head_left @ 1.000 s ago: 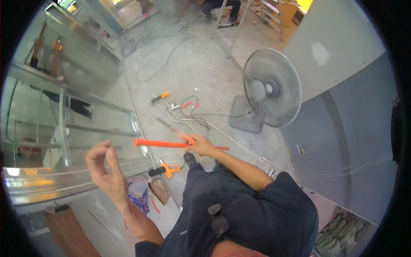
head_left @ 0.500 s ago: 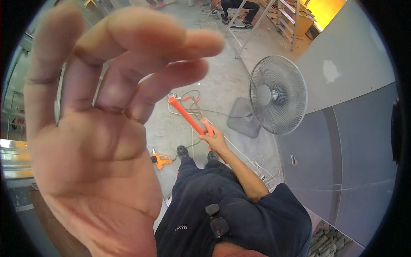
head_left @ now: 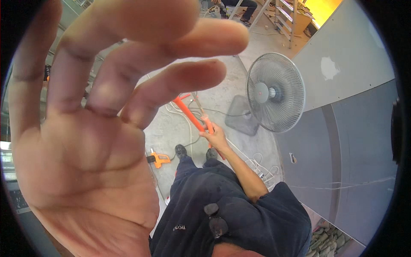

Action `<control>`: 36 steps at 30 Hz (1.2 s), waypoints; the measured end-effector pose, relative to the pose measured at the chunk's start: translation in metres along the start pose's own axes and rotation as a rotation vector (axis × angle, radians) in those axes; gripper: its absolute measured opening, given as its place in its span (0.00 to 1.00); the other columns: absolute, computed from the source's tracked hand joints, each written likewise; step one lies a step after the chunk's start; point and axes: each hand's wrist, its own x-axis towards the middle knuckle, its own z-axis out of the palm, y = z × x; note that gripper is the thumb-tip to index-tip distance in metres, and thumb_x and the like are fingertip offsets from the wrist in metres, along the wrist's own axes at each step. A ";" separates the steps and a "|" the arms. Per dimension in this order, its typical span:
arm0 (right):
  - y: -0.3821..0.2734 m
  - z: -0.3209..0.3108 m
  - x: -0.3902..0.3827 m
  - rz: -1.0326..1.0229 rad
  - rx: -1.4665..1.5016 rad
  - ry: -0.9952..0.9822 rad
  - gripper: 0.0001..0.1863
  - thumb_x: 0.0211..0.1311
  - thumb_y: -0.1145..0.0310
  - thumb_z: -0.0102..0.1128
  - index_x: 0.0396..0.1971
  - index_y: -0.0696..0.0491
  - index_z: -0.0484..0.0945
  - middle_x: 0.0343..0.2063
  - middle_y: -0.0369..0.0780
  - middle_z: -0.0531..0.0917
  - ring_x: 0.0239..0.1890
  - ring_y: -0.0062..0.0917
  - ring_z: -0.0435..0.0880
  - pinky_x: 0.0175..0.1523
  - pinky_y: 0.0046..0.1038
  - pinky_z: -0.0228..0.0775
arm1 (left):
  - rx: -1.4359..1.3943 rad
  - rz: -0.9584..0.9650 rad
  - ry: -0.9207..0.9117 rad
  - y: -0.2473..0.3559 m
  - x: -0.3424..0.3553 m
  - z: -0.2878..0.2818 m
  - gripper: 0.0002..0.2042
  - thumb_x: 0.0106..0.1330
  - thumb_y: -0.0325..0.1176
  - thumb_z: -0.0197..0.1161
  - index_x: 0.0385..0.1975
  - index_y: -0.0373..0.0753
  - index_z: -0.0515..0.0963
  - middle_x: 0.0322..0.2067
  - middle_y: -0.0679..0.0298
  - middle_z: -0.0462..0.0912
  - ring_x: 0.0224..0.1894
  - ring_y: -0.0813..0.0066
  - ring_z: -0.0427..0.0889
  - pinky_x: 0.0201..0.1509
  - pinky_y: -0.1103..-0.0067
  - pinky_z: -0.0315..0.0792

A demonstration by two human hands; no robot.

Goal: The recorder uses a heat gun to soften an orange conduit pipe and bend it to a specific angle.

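Observation:
My left hand [head_left: 85, 158] fills the left side of the picture, very near the camera. Its palm faces the lens, fingers apart and loosely bent to the right, with nothing in them. Lower down, in front of my body, my right hand [head_left: 216, 138] is closed around an orange rod [head_left: 188, 114] and an orange-handled tool [head_left: 208, 123] with a thin metal shaft. The two lie side by side in the grip and point away from me. The rod's far end is partly hidden behind my left fingers. Another orange piece shows below the right hand.
A grey fan [head_left: 276, 92] stands at the right, beside a grey panel wall [head_left: 317, 150]. An orange power tool [head_left: 161, 160] lies on the floor by my feet, with cables [head_left: 261, 167] around. Farther off are a stepladder [head_left: 284, 19] and a crouching person [head_left: 244, 8].
My left hand has come closer to the camera and moved slightly left and up, with its fingertips reaching farther right. The right hand keeps its hold, nearly in place.

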 end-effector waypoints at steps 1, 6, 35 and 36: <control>-0.002 0.000 0.000 -0.009 -0.009 -0.009 0.19 0.54 0.66 0.79 0.41 0.55 0.80 0.24 0.33 0.80 0.11 0.16 0.72 0.13 0.24 0.63 | -0.003 -0.006 -0.007 -0.002 0.002 0.001 0.58 0.44 0.72 0.73 0.69 0.36 0.60 0.67 0.54 0.68 0.69 0.46 0.70 0.76 0.58 0.63; -0.012 0.000 -0.005 0.074 -0.039 -0.008 0.18 0.54 0.66 0.78 0.41 0.55 0.80 0.27 0.34 0.82 0.12 0.17 0.73 0.13 0.24 0.65 | 0.009 -0.023 -0.080 -0.007 0.000 0.014 0.57 0.45 0.70 0.74 0.70 0.35 0.60 0.67 0.55 0.68 0.69 0.47 0.70 0.76 0.58 0.64; -0.054 0.014 -0.022 0.018 0.216 -0.392 0.31 0.56 0.72 0.76 0.61 0.54 0.77 0.39 0.32 0.83 0.29 0.14 0.79 0.37 0.20 0.75 | 0.312 -0.285 0.550 -0.198 -0.121 0.015 0.17 0.80 0.39 0.55 0.57 0.32 0.76 0.49 0.53 0.85 0.56 0.68 0.82 0.63 0.69 0.73; -0.039 0.020 -0.021 -0.075 0.262 -0.378 0.29 0.56 0.72 0.76 0.59 0.54 0.78 0.38 0.32 0.83 0.25 0.13 0.77 0.32 0.21 0.73 | 0.309 -0.288 0.543 -0.196 -0.120 0.018 0.17 0.80 0.39 0.55 0.57 0.32 0.76 0.49 0.53 0.85 0.56 0.68 0.82 0.63 0.69 0.73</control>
